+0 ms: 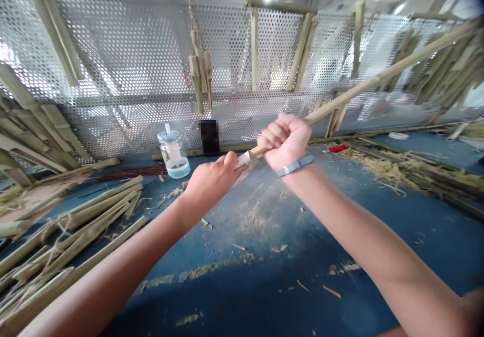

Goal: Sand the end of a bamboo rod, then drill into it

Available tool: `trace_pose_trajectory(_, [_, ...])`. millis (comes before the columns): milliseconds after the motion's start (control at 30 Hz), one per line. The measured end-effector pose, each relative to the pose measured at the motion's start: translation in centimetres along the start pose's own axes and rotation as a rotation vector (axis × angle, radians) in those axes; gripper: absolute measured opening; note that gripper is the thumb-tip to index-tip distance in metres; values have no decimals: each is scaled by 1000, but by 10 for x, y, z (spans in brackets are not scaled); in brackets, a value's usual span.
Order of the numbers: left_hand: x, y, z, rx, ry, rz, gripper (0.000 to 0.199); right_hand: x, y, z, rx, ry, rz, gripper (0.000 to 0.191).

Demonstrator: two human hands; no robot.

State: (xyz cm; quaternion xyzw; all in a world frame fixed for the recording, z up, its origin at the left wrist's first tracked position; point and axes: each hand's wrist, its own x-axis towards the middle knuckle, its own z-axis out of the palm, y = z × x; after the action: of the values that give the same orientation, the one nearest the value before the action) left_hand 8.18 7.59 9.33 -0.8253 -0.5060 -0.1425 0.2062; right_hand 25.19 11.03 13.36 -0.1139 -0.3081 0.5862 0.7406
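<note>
1. Bare forearms (109, 269) reach in from the bottom corners of the view, and the hands meet close together above the worn blue counter (302, 261).
2. Left hand (214, 179): its fingers (230, 161) curl shut around a pale flat blade (244, 159). The blade is blurred, so its exact shape cannot be made out, and it sits right at the near end of the bamboo strip.
3. Right hand (285, 140): its fingers (270, 137) close in a tight fist around a long bamboo strip (378, 79). The strip tilts up and to the right, leaving the view at the top right corner. A grey-blue wristband (295, 165) circles the right wrist.
4. Bamboo shavings (260, 216) lie scattered on the counter below the hands. A thicker drift of shavings (378, 170) lies to the right, near a small red-handled item (336, 148).
5. Left of the hands, a twine-tied bundle of bamboo strips (75, 236) lies on the counter, with more stacked strips (34, 125) behind it.
6. Toward the back stands a clear jar with a blue lid (173, 153), just beside a pixelated black upright object (209, 137). Behind them runs a perforated metal panel (124, 64), with bamboo pieces (198, 74) hanging in front of it.
</note>
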Motion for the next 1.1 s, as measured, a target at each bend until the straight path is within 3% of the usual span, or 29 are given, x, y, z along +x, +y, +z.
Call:
trace_pose_trajectory(133, [-3,0,-6,12,-10,6,41,-17,9,13,-42,-94,43,46])
trace_pose_trajectory(300, [-11,13,-23,16,-22,70,38,-8,-14,13,-121,-12,125,52])
trace_pose_trajectory(367, [-12,16,-32,-82,-62,108,34,-5,-20,11,-138,-15,154,53])
trace_pose_trajectory(533, [-9,10,-44,-628,-162,17,42,-14,-37,19,-133,-135,156,47])
trace_pose_trajectory(667, [-7,-2,-40,-1337,-505,77,47,-26,-61,28,-175,-216,101,48])
trace_pose_trajectory(767, [-6,-6,-31,-1555,-667,140,47,-30,-75,28,-252,-318,60,52])
trace_pose_trajectory(833, [-5,-4,-23,-1519,-586,176,43,-30,-76,26,-311,-397,45,57])
trace_pose_trajectory(933, [-4,5,-7,-1430,-333,171,35,-31,-57,24,-357,-496,67,61])
trace_pose_trajectory(1000, [-4,11,10,-1446,-308,151,34,-31,-35,23,-367,-509,166,58])
trace_pose_trajectory(1100, [-8,19,40,-1460,-327,124,34,-28,-4,19,-401,-397,388,53])
